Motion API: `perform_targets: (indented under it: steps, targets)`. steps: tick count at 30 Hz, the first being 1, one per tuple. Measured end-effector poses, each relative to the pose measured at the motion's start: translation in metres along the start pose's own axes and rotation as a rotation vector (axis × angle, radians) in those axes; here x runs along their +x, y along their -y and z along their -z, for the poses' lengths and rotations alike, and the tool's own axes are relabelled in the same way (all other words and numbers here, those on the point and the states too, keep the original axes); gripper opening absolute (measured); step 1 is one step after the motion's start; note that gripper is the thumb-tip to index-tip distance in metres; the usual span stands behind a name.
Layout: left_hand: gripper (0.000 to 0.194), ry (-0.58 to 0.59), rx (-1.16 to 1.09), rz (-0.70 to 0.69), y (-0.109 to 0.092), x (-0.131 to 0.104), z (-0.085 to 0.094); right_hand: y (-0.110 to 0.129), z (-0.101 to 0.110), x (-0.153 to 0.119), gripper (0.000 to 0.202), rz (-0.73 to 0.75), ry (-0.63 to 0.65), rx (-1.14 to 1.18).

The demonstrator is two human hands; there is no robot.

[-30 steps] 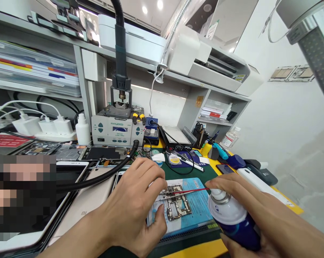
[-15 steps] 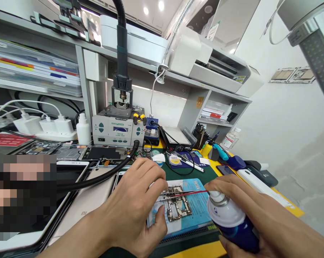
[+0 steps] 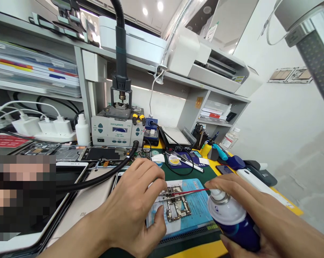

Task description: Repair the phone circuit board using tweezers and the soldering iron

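Observation:
My left hand (image 3: 136, 204) is closed on thin metal tweezers (image 3: 175, 196), whose tips extend right above a phone circuit board (image 3: 179, 211). The board lies on a light blue printed pad (image 3: 201, 208). My right hand (image 3: 247, 204) is wrapped round a blue and white spray can (image 3: 231, 222), with a finger on its nozzle. A thin red straw (image 3: 194, 192) runs left from the nozzle, over the board and close to the tweezers. Its far end is hard to make out near my left fingers.
A black hose (image 3: 108, 178) arches across phones on the left, from a rework station (image 3: 116, 132). Behind the pad are a white brush (image 3: 190, 163) and a round tin (image 3: 174, 160). A white case (image 3: 261, 186) lies to the right.
The red straw has shifted slightly upward against the tweezers, and the spray can is tilted a little differently. My left hand has barely moved.

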State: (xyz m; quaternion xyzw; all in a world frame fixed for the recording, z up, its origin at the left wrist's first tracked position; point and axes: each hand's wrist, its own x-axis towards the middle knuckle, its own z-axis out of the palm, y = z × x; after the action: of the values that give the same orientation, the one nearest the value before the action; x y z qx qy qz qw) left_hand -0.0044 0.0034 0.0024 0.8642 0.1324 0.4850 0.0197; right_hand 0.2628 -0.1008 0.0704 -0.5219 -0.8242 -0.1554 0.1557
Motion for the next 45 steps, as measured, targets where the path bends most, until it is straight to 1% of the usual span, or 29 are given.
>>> perform_targets:
  steps: [3, 6, 10, 12, 18, 23, 28, 33, 35, 40, 43, 45]
  targets:
    - [0.020, -0.013, 0.008, -0.006, 0.001, 0.000, -0.001, -0.001, 0.003, 0.002, 0.066, 0.008, 0.057, 0.081]
    - [0.019, -0.020, 0.017, -0.008, 0.003, 0.000, -0.001, 0.000, 0.007, 0.003, 0.063, 0.002, 0.081, 0.127]
    - [0.019, -0.039, 0.026, -0.010, 0.003, -0.001, -0.001, 0.000, 0.005, -0.001, 0.061, -0.021, 0.042, 0.134]
    - [0.019, -0.050, 0.032, -0.012, 0.003, -0.002, -0.002, 0.000, 0.005, -0.002, 0.061, -0.033, 0.056, 0.115]
    - [0.018, -0.063, 0.045, -0.012, 0.004, -0.002, -0.003, 0.005, 0.011, 0.003, 0.068, 0.002, 0.066, 0.133]
    - [0.016, -0.061, 0.045, -0.013, 0.005, -0.003, -0.003, 0.002, 0.008, 0.003, 0.067, -0.014, 0.070, 0.162]
    - [0.015, -0.067, 0.055, -0.023, 0.005, -0.003, -0.004, -0.002, 0.004, 0.003, 0.070, 0.025, 0.042, 0.158]
    - [0.016, -0.073, 0.058, -0.029, 0.007, -0.003, -0.004, 0.000, 0.009, 0.004, 0.073, 0.025, 0.061, 0.188]
    - [0.016, -0.072, 0.056, -0.030, 0.007, -0.003, -0.004, 0.001, 0.010, 0.005, 0.070, 0.032, 0.056, 0.190]
    - [0.017, -0.066, 0.059, -0.026, 0.005, -0.002, -0.004, -0.002, 0.007, 0.009, 0.072, 0.077, 0.036, 0.226]
    - [0.015, -0.063, 0.066, -0.023, 0.005, -0.001, -0.003, -0.004, 0.005, 0.007, 0.074, 0.060, 0.029, 0.213]
    - [0.015, -0.056, 0.070, -0.022, 0.005, -0.001, -0.002, -0.008, 0.004, 0.001, 0.070, 0.016, 0.022, 0.225]
